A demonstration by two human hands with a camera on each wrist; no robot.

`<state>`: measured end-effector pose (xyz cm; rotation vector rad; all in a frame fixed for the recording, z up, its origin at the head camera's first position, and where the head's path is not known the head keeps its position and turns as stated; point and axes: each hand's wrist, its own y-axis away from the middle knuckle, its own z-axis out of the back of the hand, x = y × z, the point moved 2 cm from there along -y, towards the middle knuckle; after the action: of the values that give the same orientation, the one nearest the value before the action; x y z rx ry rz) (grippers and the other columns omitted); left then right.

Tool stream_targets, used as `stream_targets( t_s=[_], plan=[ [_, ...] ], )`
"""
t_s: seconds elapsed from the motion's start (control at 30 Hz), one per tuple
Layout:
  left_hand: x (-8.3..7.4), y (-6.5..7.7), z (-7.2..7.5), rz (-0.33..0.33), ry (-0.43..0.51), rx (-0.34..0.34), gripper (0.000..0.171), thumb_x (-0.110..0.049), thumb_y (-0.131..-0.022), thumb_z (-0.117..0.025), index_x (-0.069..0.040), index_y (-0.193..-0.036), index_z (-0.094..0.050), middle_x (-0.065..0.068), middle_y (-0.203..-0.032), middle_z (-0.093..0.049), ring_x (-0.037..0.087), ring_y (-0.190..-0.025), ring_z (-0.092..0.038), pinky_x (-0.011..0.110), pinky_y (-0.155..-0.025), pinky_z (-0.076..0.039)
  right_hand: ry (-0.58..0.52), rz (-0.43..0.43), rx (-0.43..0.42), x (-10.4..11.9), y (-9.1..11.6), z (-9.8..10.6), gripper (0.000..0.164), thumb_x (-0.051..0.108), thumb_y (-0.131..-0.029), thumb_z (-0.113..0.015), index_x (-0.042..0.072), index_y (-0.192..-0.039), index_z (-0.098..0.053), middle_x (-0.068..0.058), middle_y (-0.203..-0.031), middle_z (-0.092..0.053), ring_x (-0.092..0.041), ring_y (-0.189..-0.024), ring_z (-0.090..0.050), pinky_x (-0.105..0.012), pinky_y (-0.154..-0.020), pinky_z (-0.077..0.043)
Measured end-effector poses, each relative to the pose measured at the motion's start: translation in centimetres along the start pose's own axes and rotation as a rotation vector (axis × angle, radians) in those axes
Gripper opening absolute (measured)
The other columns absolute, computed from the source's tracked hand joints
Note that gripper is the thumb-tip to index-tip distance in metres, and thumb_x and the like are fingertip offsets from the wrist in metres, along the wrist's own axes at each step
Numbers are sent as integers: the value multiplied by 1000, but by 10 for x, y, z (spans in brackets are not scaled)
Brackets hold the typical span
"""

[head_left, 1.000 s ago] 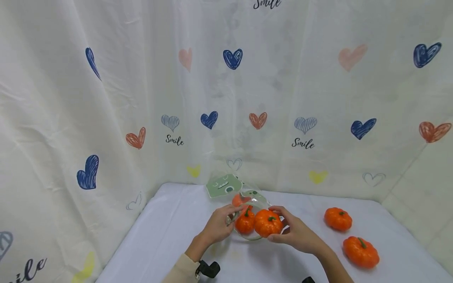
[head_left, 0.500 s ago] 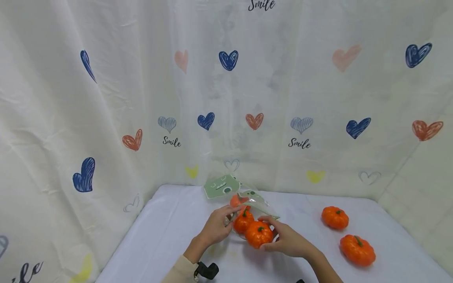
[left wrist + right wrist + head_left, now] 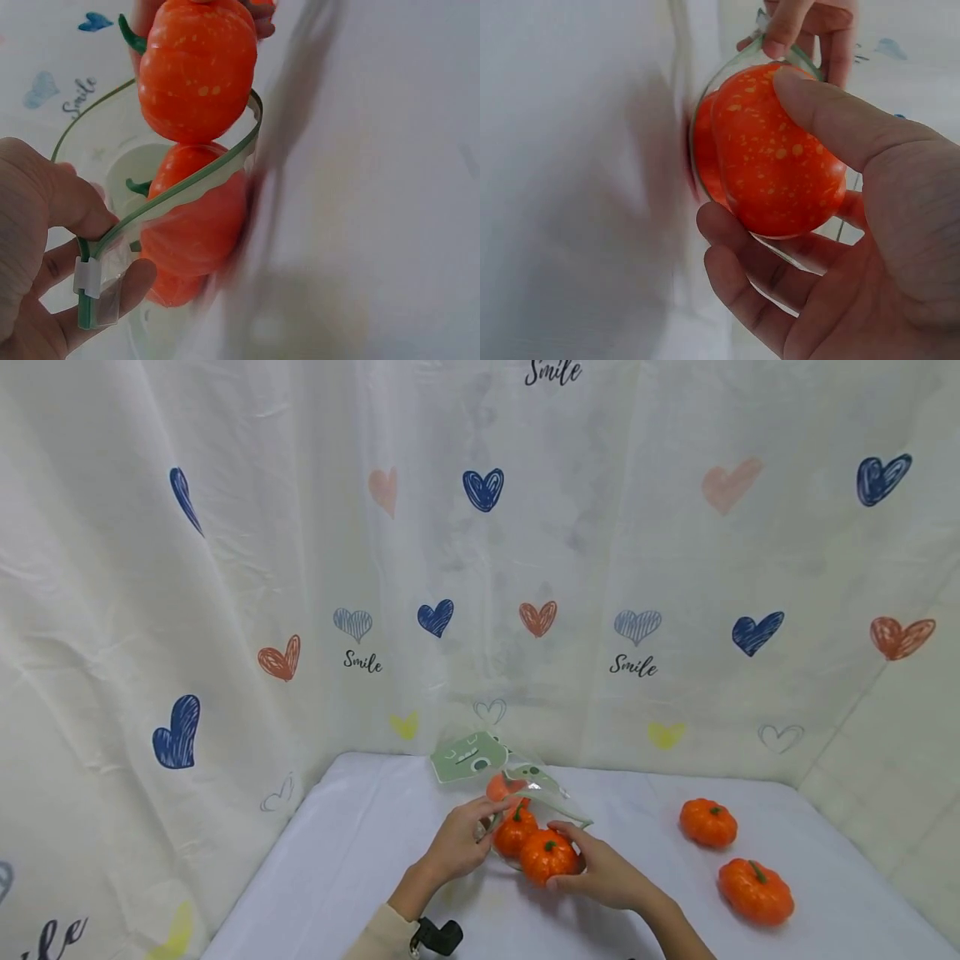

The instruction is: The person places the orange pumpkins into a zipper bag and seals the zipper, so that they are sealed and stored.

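Note:
A clear zip bag with a green cartoon print lies on the table, its mouth facing me. My left hand pinches the green zip edge at the left corner, beside a white slider. Inside the bag sit orange toy pumpkins, one near the mouth and another deeper in. At the mouth my right hand holds a further toy pumpkin between thumb and fingers; it touches the front pumpkin in the left wrist view. Yellow specks cover its underside in the right wrist view.
Two more orange pumpkins rest on the right of the white-covered table, one farther back and one nearer. Behind the table hangs a pale curtain printed with hearts.
Over the first half second my right hand brought its pumpkin down and left, against the bag's mouth. Since then both hands have stayed almost still. The head view has shifted slightly.

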<state>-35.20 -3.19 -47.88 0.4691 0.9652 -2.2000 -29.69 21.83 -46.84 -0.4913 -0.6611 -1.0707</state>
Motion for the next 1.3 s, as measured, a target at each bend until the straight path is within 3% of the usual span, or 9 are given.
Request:
stream_targets(
  t_s=[0.1, 0.23, 0.47, 0.7, 0.97, 1.1, 1.3],
  plan=[
    [-1, 0, -1, -11, -7, -7, 62, 9, -86, -69, -18, -142, -63, 3, -124, -73, 12, -88, -63, 25, -80, -58, 8, 16, -23, 0, 0, -2, 85, 39, -85, -82, 7, -153, -42, -17, -151, -53, -38, -135, -52, -68, -110, -38],
    [-2, 0, -2, -38, -13, -23, 59, 7, -88, -69, -17, -141, -63, 3, -123, -74, 12, -87, -64, 24, -79, -58, 15, 41, -43, 1, 0, -5, 84, 37, -85, -82, 4, -152, -42, -19, -153, -50, -42, -138, -50, -69, -113, -34],
    [-3, -1, -4, -78, 1, -17, 68, 15, -83, -66, -18, -142, -62, 2, -120, -73, 17, -89, -66, 20, -78, -56, 43, 23, -76, 1, -1, -10, 83, 37, -84, -83, 7, -151, -45, -21, -140, -54, -40, -129, -54, -69, -109, -38],
    [-4, -1, -7, -87, -42, -19, 70, 16, -81, -66, -20, -141, -64, 1, -114, -73, 14, -87, -66, 15, -75, -53, 62, -4, -108, 3, -4, -16, 86, 38, -82, -84, 6, -151, -45, -16, -130, -56, -32, -118, -58, -65, -103, -47],
    [-10, -1, -6, -77, -45, -14, 68, 15, -81, -67, -17, -141, -64, 3, -115, -73, 10, -89, -63, 18, -77, -53, 55, -54, -190, 4, -8, -25, 81, 37, -78, -87, 2, -139, -47, -14, -133, -61, -19, -106, -61, -41, -88, -53],
    [-11, -2, -4, -64, -31, -11, 63, 15, -82, -67, -15, -138, -65, 4, -114, -73, 11, -88, -62, 18, -76, -53, 85, -47, -255, 6, -9, -27, 76, 34, -75, -90, 5, -134, -52, -11, -129, -64, -22, -111, -63, -47, -96, -53],
    [-12, -2, -4, -60, -2, -13, 64, 15, -82, -66, -15, -139, -65, 0, -127, -72, 11, -90, -62, 18, -75, -53, 140, -63, -348, 10, -12, -31, 75, 28, -73, -92, 3, -134, -55, -14, -125, -66, -31, -113, -64, -58, -98, -52]
  ],
)
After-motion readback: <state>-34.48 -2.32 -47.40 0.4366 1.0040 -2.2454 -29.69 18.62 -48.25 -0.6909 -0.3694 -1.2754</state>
